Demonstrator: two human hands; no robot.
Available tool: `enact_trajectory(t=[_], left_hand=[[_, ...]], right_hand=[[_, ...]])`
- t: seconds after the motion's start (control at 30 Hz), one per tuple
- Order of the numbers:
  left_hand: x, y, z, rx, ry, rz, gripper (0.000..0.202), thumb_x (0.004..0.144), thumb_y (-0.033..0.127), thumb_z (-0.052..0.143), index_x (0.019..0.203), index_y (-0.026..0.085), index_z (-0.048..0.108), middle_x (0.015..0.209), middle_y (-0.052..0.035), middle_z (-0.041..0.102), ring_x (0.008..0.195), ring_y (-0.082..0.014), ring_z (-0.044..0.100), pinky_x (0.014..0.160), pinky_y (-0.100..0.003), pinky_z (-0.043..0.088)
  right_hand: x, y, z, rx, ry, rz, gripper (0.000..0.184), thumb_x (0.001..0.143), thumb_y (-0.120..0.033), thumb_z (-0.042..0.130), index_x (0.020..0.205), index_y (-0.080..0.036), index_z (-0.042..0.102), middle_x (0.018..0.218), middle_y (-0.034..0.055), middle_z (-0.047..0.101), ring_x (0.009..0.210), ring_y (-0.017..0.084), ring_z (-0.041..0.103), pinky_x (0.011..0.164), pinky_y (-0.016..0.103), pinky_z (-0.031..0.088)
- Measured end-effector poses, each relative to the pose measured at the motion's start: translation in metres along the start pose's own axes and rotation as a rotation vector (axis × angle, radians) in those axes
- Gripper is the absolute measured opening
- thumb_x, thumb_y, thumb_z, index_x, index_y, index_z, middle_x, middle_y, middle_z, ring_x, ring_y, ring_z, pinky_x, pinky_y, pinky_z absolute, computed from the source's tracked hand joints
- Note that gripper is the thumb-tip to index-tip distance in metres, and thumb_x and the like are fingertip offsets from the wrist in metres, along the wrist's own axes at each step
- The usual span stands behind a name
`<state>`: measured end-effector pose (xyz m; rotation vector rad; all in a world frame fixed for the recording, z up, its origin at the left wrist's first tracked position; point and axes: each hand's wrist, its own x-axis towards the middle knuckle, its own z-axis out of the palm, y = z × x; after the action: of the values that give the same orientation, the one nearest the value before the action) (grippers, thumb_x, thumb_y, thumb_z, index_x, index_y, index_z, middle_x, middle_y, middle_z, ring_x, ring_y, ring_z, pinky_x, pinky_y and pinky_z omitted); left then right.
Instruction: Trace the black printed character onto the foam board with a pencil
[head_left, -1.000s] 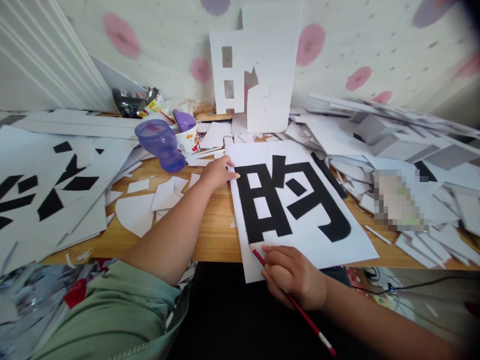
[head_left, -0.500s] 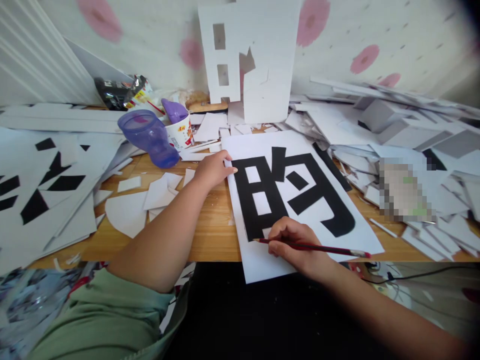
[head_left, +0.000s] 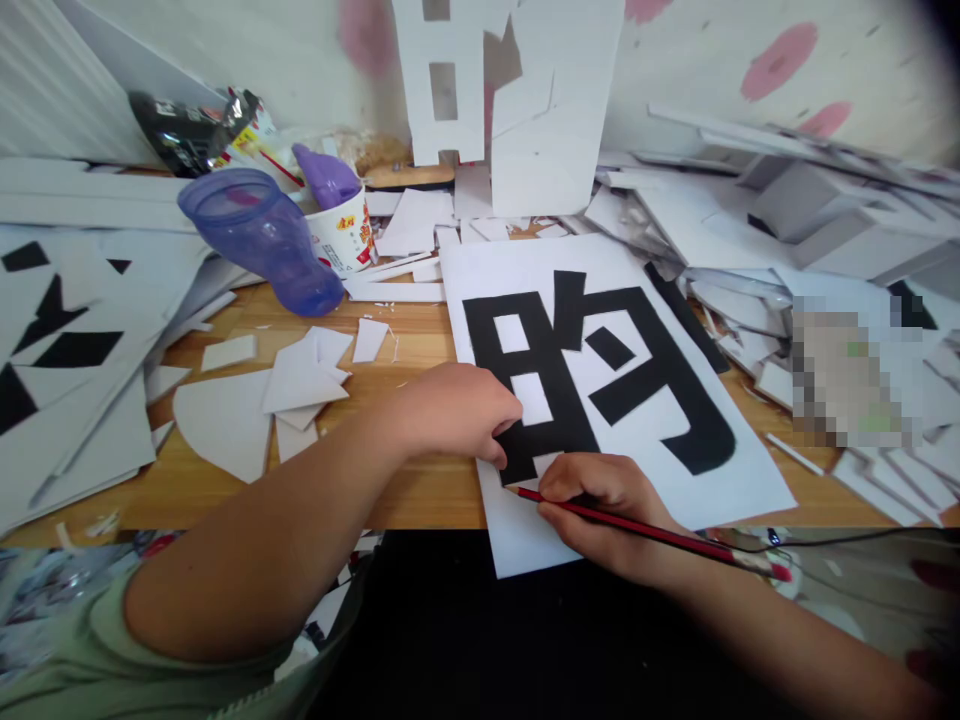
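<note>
A white sheet (head_left: 532, 535) lies on the wooden table and hangs over its front edge. On it rests a black cut-out character (head_left: 480, 325) with square openings on its left part. My left hand (head_left: 469, 410) is bent over the character's lower left side, its fingers closed and pressing down there; some fingertips are hidden. A dark red pencil (head_left: 637, 525) is pinched in my right hand (head_left: 600, 500). Its point touches the sheet beside the character's lower left corner, just below my left thumb.
White board scraps (head_left: 225, 410) lie to the left, near a sheet with black shapes (head_left: 82, 350). Behind are a purple translucent cup (head_left: 262, 240), a paper cup (head_left: 341, 235) and an upright cut white board (head_left: 547, 130). Board offcuts (head_left: 675, 225) pile up at the right.
My left hand has moved from the sheet's upper left edge down to the character's lower left part. My right hand keeps the pencil at the lower left corner. The view has shifted slightly.
</note>
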<state>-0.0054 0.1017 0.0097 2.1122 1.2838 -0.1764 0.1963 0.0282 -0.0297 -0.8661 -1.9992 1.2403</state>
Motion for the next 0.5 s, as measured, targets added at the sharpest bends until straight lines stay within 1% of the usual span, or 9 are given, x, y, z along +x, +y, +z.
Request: enact_trajectory(t=[0.17, 0.27, 0.37, 0.5], left_hand=[[0.0015, 0.0008, 0.0055, -0.02, 0.0, 0.024, 0.033, 0.047, 0.031, 0.085, 0.047, 0.025, 0.053, 0.049, 0.0015, 0.047, 0.058, -0.0197, 0.05, 0.054, -0.034, 0.024], [0.0032, -0.001, 0.0072, 0.016, -0.021, 0.052, 0.035, 0.048, 0.032, 0.086, 0.049, 0.025, 0.052, 0.049, 0.0011, 0.044, 0.061, -0.0207, 0.05, 0.056, -0.033, 0.023], [0.0043, -0.002, 0.0067, 0.074, -0.05, 0.089, 0.033, 0.053, 0.035, 0.085, 0.053, 0.025, 0.054, 0.053, 0.0006, 0.048, 0.062, -0.0208, 0.05, 0.058, -0.033, 0.023], [0.0049, -0.0019, 0.0055, 0.132, -0.071, 0.09, 0.031, 0.057, 0.038, 0.083, 0.058, 0.025, 0.054, 0.06, 0.0006, 0.055, 0.06, -0.0199, 0.048, 0.056, -0.033, 0.023]], right_hand=[[-0.0019, 0.0021, 0.0007, -0.079, -0.04, -0.05, 0.013, 0.084, -0.013, 0.055, 0.073, -0.019, 0.052, 0.075, 0.002, 0.063, 0.062, 0.011, 0.057, 0.054, 0.023, 0.043], [-0.0027, 0.0023, 0.0006, -0.106, -0.049, -0.061, 0.016, 0.084, -0.013, 0.056, 0.071, -0.019, 0.05, 0.074, 0.0016, 0.062, 0.063, 0.011, 0.057, 0.055, 0.023, 0.043], [-0.0031, 0.001, 0.0005, -0.111, -0.023, -0.052, 0.017, 0.084, -0.013, 0.054, 0.07, -0.02, 0.049, 0.071, 0.0011, 0.06, 0.059, 0.01, 0.054, 0.052, 0.023, 0.041], [-0.0041, -0.001, 0.0002, -0.112, 0.018, -0.045, 0.016, 0.083, -0.011, 0.053, 0.07, -0.02, 0.049, 0.068, 0.0001, 0.058, 0.056, 0.01, 0.051, 0.05, 0.023, 0.038]])
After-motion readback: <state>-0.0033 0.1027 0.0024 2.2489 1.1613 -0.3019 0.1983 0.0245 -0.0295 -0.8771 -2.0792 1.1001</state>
